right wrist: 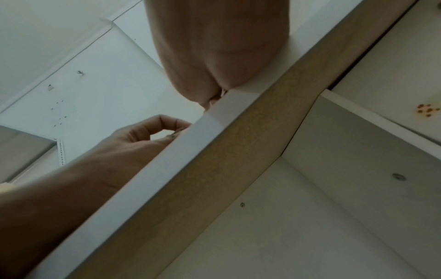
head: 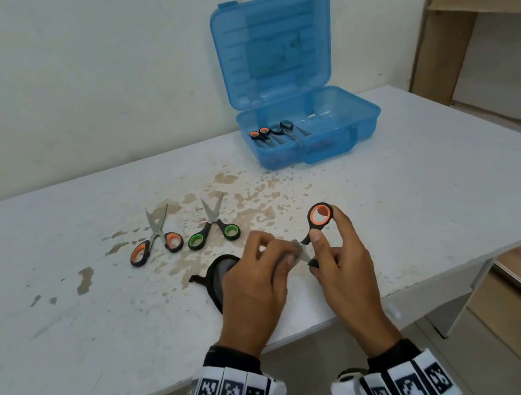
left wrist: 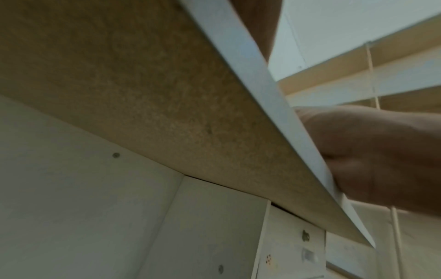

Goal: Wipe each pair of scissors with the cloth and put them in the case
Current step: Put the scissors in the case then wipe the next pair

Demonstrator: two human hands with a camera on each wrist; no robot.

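In the head view my right hand point(head: 325, 227) grips a pair of orange-handled scissors point(head: 320, 214) by the handles, just above the table. My left hand point(head: 282, 252) pinches a grey, black-edged cloth point(head: 221, 268) around their blade, which is mostly hidden. Another orange-handled pair point(head: 156, 243) and a green-handled pair point(head: 213, 231) lie with blades apart on the table, to the left and further back. The blue case point(head: 363, 116) stands open at the back, with two pairs of scissors point(head: 272, 134) inside. Both wrist views look up from below the table edge point(left wrist: 274, 105), so the scissors are hidden there.
The white tabletop point(head: 427, 202) is stained brown in the middle. Wooden shelving point(head: 478, 2) stands at the right, and a wall rises just behind the case. In the right wrist view my left hand point(right wrist: 152, 132) shows beyond the table edge point(right wrist: 167, 162) with fingers pinched.
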